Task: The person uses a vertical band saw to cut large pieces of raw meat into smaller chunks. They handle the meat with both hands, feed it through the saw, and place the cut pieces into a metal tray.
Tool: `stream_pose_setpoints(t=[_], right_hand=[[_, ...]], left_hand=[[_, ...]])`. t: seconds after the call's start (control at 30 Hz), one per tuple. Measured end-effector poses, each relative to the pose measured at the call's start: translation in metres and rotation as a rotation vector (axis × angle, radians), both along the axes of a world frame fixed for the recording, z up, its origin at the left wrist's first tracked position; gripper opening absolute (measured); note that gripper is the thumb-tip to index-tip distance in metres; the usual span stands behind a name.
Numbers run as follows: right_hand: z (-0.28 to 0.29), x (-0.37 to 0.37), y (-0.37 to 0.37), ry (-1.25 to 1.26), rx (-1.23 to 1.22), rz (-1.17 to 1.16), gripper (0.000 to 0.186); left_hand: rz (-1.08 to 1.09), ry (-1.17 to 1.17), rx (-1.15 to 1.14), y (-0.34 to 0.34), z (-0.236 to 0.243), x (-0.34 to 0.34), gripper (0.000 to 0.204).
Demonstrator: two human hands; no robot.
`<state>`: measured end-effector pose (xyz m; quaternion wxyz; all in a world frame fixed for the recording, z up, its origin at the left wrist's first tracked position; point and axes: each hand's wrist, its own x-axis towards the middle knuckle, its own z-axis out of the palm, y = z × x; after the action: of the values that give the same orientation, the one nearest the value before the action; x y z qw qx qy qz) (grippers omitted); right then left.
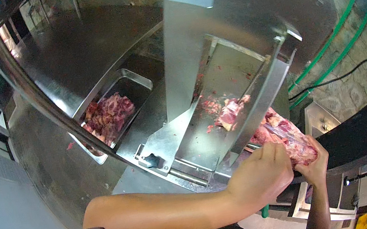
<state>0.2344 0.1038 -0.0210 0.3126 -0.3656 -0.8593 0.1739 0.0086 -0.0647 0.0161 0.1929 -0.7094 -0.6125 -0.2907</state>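
Observation:
A large chunk of raw red meat with pale fat lies at the right side of the steel meat saw's metal guide plate. My right hand grips its near right end, fingers wrapped round it. Against its near left side, my left hand is closed with knuckles up, and its fingertips are hidden. A smaller piece of meat with fat rests on the saw's table, left of the plate, among scattered scraps. The blade cannot be made out.
To the left, a steel tray holds a heap of cut meat on a metal worktop. A black knob sits at the saw table's near left corner. Green pipes and a black cable run along the stone wall.

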Motion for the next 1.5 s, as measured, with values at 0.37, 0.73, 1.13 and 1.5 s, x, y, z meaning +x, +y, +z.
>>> stream_pose_setpoints(t=[0.37,0.73,1.13,1.5], right_hand=[[-0.004,0.004,0.004,0.045,-0.114,-0.018,0.084],[-0.010,0.003,0.004,0.071,-0.134,-0.036,0.086],[-0.015,0.003,0.012,0.047,-0.005,0.007,0.085],[-0.023,0.004,0.022,0.046,0.062,-0.020,0.081]], left_hand=[[0.032,-0.055,0.055,0.019,-0.010,0.000,0.019],[0.028,-0.012,0.112,0.027,-0.025,0.004,0.019],[0.044,0.072,0.129,0.032,-0.033,0.007,0.018],[0.101,0.132,0.181,0.038,-0.043,0.010,0.015]])
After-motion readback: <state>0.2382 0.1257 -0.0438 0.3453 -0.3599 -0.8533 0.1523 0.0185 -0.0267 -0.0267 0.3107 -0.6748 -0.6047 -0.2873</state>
